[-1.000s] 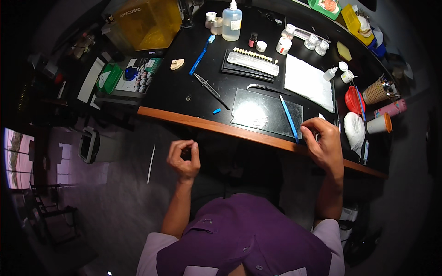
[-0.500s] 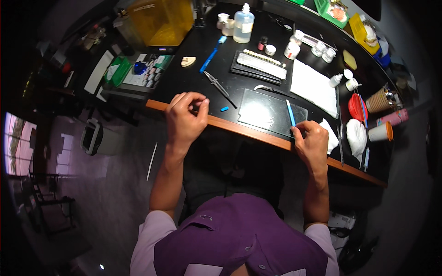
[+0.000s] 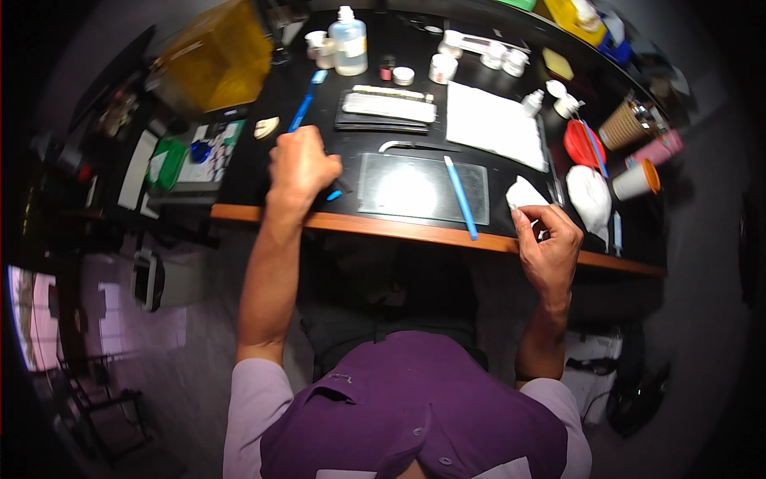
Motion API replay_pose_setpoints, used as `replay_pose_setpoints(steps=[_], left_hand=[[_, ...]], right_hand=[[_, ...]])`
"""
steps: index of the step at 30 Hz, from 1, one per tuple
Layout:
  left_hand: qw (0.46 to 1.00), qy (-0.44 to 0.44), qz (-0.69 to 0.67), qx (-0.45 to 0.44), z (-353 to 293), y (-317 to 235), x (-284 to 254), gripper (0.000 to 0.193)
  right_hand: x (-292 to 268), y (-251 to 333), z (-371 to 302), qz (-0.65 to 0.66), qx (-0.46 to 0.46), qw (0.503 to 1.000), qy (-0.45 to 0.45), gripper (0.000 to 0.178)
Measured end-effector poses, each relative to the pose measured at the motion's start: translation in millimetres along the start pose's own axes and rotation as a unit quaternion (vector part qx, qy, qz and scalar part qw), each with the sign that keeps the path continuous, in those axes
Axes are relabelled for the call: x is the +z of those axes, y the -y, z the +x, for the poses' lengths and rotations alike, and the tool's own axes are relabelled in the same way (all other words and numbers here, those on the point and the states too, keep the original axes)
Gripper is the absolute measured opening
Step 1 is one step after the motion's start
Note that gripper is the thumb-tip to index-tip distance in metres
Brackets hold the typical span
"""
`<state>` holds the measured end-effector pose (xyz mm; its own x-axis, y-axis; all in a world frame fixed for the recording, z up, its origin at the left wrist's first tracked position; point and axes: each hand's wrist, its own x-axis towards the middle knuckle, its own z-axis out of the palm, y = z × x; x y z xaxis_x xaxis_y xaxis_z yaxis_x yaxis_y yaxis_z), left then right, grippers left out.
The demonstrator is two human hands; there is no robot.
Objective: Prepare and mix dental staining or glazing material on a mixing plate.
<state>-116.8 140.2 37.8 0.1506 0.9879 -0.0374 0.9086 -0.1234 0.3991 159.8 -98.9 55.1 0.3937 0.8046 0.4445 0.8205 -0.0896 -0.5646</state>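
Observation:
My left hand [image 3: 299, 166] is over the spot where tweezers lay; its fingers are hidden beneath it, and one dark end of the tweezers [image 3: 344, 185] sticks out beside the thumb. Close by lies a small blue cap [image 3: 334, 195]. My right hand [image 3: 552, 243] is at the desk's front edge, thumb and index finger pinched at the lower edge of a crumpled white tissue [image 3: 527, 190]. A slim blue tool with a pale tip [image 3: 460, 195] rests across the glass slab [image 3: 383, 203], its lower end over the wooden edge.
Behind the slab lie a curved dark-handled instrument [image 3: 415, 147] and a tooth shade guide [image 3: 389, 105]. A blue toothbrush [image 3: 303, 104] and a clear bottle [image 3: 349, 44] are farther left. White paper [image 3: 495, 124], a red lid [image 3: 581, 144] and a white cup [image 3: 636, 182] are at right.
My right hand has let go of the blue tool and shifted right to the tissue. My left hand has reached forward over the tweezers. The whole view has turned.

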Motion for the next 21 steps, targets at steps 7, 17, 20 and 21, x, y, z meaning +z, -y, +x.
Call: replay_pose_setpoints(steps=[7, 17, 20, 21], left_hand=[[0.996, -0.056, 0.067, 0.021, 12, -4, 15, 0.028], [0.984, -0.12, -0.079, 0.105, 0, -10, 12, 0.018], [0.948, -0.202, -0.152, 0.194, 2, -10, 0, 0.016], [0.944, -0.201, -0.179, 0.191, -3, -15, -6, 0.015]], right_hand=[[-34, -52, -16, -0.049, 0.091, 0.99, -0.092, 0.01], [-43, -103, -13, -0.149, 0.137, 0.978, -0.049, 0.013], [-38, -108, -11, -0.169, 0.144, 0.975, -0.009, 0.012], [-39, -109, -10, -0.166, 0.153, 0.974, -0.006, 0.012]])
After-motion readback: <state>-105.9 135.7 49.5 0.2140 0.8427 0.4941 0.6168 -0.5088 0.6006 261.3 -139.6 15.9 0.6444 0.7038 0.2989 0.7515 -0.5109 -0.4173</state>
